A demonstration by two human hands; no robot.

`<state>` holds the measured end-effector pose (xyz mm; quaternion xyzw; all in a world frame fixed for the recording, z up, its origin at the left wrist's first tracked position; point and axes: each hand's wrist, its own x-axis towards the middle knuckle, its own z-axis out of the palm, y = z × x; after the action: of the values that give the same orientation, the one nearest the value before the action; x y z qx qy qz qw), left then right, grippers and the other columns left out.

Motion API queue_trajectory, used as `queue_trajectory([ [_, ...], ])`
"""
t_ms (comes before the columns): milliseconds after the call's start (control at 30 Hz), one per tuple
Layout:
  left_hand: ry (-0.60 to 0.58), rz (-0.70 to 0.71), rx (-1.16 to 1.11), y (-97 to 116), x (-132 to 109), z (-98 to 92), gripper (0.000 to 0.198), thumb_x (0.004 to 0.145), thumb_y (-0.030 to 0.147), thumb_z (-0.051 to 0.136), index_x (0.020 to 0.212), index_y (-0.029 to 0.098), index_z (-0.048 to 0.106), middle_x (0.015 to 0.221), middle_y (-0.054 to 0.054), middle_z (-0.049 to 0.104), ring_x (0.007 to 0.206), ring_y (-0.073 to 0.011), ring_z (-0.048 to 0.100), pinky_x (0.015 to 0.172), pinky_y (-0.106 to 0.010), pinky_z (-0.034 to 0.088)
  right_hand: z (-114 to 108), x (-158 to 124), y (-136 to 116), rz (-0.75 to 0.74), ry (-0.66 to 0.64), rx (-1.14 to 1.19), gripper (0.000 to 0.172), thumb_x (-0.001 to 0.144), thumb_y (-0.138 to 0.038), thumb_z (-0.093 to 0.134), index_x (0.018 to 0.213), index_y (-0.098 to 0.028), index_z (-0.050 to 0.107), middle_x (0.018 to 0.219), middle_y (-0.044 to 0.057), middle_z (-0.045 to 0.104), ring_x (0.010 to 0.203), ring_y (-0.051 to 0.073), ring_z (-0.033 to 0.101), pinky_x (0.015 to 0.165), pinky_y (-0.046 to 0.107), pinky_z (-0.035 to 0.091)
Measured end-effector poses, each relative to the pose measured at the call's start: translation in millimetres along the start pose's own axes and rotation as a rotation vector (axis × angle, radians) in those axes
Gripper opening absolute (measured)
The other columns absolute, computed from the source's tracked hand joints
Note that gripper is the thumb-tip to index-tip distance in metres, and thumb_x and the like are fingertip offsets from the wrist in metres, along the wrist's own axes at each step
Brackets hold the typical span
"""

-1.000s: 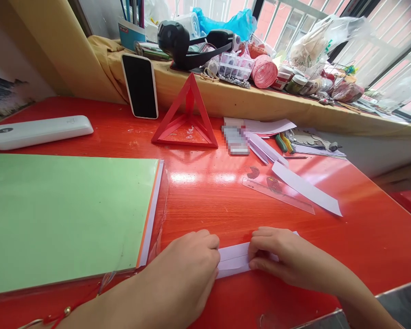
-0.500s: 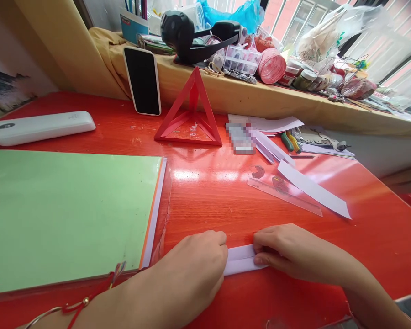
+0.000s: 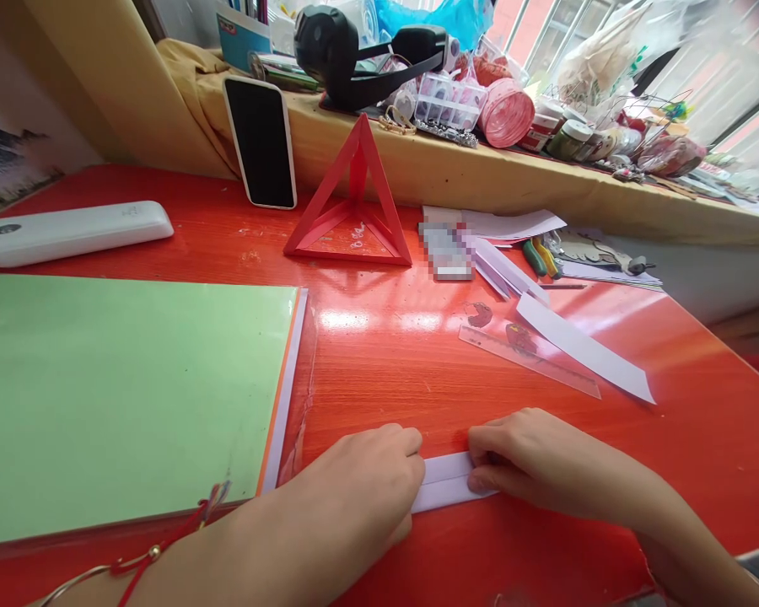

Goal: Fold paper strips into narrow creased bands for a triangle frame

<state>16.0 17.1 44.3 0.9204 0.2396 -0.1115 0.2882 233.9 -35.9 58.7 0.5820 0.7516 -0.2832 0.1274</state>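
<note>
A white paper strip (image 3: 446, 482) with a lengthwise crease lies on the red table near its front edge. My left hand (image 3: 370, 472) is closed on the strip's left end, its fingertips mostly hidden behind the back of the hand. At the other end, my right hand (image 3: 522, 459) pinches the paper between thumb and curled fingers. Only the middle stretch of the strip shows between both hands. Farther back stands a red folded-paper pyramid frame (image 3: 356, 253). A clear ruler (image 3: 531, 362) and a loose white strip (image 3: 588, 350) lie to the right.
Green sheets (image 3: 132, 396) in a stack cover the left side. A white oblong device (image 3: 76, 232) lies behind them, and a phone (image 3: 261, 143) leans on the sill. Pliers (image 3: 540, 257) and paper strips (image 3: 499, 261) sit back right. Jars and a headset (image 3: 335, 59) crowd the sill.
Both hands stay on the paper strip with barely any movement. The whole view has shifted slightly.
</note>
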Motion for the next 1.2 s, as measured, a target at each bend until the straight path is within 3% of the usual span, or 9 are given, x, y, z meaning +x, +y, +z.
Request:
queue_trajectory([
  [467,-0.041,-0.045,-0.086,-3.7,-2.3,-6.1,0.017,0.084,0.005,0.04,0.078,0.019,0.048,0.079,0.0,0.052,0.056,-0.0133,0.043,0.051,-0.031,0.024,-3.8,2.2,2.9,-0.004,-0.017,0.055,0.016,0.088,-0.02,0.062,0.072,-0.022,0.061,0.064,-0.005,0.062,0.055,0.012,0.049,0.052,0.025,0.025],
  [667,0.004,0.045,-0.079,-10.0,-0.7,-3.1,0.018,0.082,0.002,0.042,0.079,0.018,0.049,0.082,0.0,0.054,0.064,-0.014,0.05,0.055,-0.027,0.033,-3.3,2.7,4.0,-0.006,-0.015,0.061,0.017,0.088,-0.021,0.063,0.072,-0.022,0.06,0.063,-0.005,0.061,0.054,0.011,0.047,0.052,0.025,0.024],
  [800,0.113,0.208,0.052,-7.6,-2.0,0.9,0.022,0.082,-0.001,0.049,0.089,0.019,0.055,0.092,-0.001,0.059,0.072,-0.016,0.053,0.061,-0.027,0.039,-3.0,2.8,3.8,0.004,-0.007,0.039,0.016,0.086,-0.018,0.065,0.071,-0.022,0.06,0.061,-0.005,0.06,0.053,0.011,0.045,0.051,0.025,0.023],
  [933,0.346,0.509,0.371,1.6,-1.2,25.4,0.023,0.095,0.008,0.047,0.111,0.013,0.063,0.108,-0.006,0.067,0.093,-0.0206,0.06,0.082,-0.032,0.045,-1.0,3.3,4.4,-0.018,0.02,0.033,0.016,0.085,-0.018,0.065,0.07,-0.021,0.06,0.06,-0.005,0.061,0.052,0.011,0.045,0.051,0.025,0.023],
  [1033,0.574,0.507,0.522,7.3,-0.3,50.5,0.037,0.103,0.016,0.035,0.125,0.006,0.062,0.128,-0.01,0.065,0.117,-0.0221,0.057,0.102,-0.032,0.037,1.9,3.1,6.1,-0.037,0.039,0.065,0.016,0.087,-0.018,0.064,0.071,-0.021,0.061,0.062,-0.005,0.063,0.053,0.011,0.048,0.051,0.025,0.025],
  [1200,0.699,0.445,0.595,7.8,-1.5,71.4,0.04,0.103,0.016,0.033,0.124,0.01,0.066,0.128,-0.005,0.067,0.118,-0.0185,0.059,0.102,-0.03,0.038,7.5,-7.7,17.5,-0.051,0.102,0.217,0.013,0.091,-0.024,0.063,0.078,-0.022,0.063,0.073,-0.003,0.069,0.063,0.013,0.058,0.057,0.023,0.034],
])
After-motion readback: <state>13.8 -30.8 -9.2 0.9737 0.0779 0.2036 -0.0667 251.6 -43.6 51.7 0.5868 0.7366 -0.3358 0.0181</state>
